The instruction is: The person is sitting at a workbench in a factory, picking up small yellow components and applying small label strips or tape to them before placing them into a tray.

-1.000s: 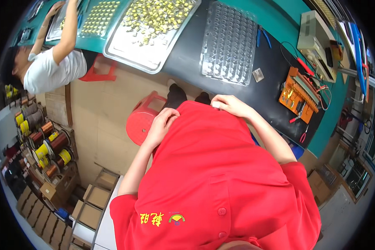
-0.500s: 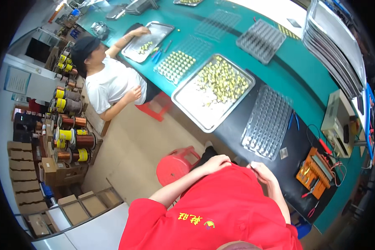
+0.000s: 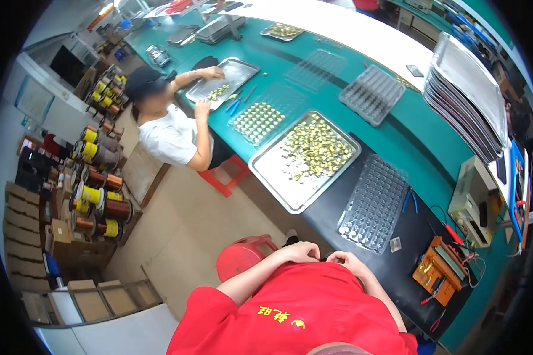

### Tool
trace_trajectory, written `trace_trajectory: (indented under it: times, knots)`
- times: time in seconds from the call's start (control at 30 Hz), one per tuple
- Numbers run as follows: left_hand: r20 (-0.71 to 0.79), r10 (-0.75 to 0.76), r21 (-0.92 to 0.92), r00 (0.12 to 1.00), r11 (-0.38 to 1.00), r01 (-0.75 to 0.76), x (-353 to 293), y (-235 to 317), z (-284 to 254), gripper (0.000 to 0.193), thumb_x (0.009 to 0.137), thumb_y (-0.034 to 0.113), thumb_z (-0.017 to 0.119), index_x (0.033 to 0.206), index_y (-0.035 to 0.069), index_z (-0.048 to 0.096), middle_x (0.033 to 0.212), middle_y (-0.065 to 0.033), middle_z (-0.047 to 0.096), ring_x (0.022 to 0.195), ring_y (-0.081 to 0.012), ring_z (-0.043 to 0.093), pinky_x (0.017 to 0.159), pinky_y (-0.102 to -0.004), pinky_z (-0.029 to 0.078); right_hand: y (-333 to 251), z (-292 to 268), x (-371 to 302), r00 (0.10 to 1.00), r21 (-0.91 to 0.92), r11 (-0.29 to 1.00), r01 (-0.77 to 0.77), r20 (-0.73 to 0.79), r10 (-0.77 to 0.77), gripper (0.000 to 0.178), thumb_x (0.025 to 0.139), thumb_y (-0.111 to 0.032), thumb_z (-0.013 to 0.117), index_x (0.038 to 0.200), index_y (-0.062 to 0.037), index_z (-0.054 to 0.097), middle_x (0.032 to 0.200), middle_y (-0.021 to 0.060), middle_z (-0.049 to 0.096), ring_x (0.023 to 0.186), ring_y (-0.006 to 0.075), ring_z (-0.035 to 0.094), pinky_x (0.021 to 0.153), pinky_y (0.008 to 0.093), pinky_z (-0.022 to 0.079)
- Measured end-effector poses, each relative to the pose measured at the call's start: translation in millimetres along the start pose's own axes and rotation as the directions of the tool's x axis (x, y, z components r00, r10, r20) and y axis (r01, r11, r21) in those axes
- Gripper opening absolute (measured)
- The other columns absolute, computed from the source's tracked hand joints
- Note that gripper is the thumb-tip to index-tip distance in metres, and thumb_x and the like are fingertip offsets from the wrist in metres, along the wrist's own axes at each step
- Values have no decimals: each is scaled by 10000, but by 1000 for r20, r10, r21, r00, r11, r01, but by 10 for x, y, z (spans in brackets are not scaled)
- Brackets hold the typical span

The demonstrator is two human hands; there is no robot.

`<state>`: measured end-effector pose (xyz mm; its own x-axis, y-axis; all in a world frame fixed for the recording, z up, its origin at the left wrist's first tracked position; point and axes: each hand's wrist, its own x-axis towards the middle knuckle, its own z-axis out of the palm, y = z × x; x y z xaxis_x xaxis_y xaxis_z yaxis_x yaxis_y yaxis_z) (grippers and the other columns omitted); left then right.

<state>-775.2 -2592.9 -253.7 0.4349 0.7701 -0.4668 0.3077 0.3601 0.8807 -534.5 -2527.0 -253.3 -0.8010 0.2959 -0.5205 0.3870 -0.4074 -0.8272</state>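
Head view: left hand [image 3: 302, 251] and right hand [image 3: 349, 262] curl at the red shirt [image 3: 331, 305] hem, below the black mat [image 3: 397, 275], pinch unclear; a careless right-hand lift could knock the clear plastic tray [image 3: 373, 204] askew.

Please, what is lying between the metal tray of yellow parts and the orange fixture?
In the head view, between the metal tray and the orange fixture lie a clear pocketed tray, then a small pale square, with blue-handled pliers beside the clear tray.
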Motion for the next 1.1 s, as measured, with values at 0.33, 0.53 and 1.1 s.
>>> trace_trajectory:
  times: [0.33, 0.53, 1.1]
  knots:
    - [177, -35, 203, 984, 979, -2, -111, -31, 6, 353, 906, 308, 503, 1159, 65, 550, 1075, -129, 625, 991, -231, 593, 841, -334, 459, -89, 86, 18, 994, 130, 988, -86, -61, 95, 252, 810, -166, 680, 1007, -13, 644, 919, 38, 656, 831, 99, 583, 775, 257, 465]
    - [194, -4, 63, 981, 998, -8, -76, -106, 187, 385, 943, 305, 450, 1177, 5, 506, 1119, -173, 591, 1044, -263, 564, 877, -335, 438, -50, -112, 128, 974, -202, 963, -180, 98, 203, 281, 787, -174, 694, 1007, -8, 638, 911, 27, 651, 822, 88, 571, 762, 257, 461]
    - [27, 397, 30, 917, 917, -398, -192, 145, 376, 131, 771, 59, 548, 796, -48, 618, 777, -157, 643, 711, -192, 601, 648, -315, 475, 397, 236, -143, 955, -326, 943, 70, -253, -158, 100, 740, -71, 644, 814, -6, 662, 806, 94, 659, 740, 155, 614, 675, 285, 493]
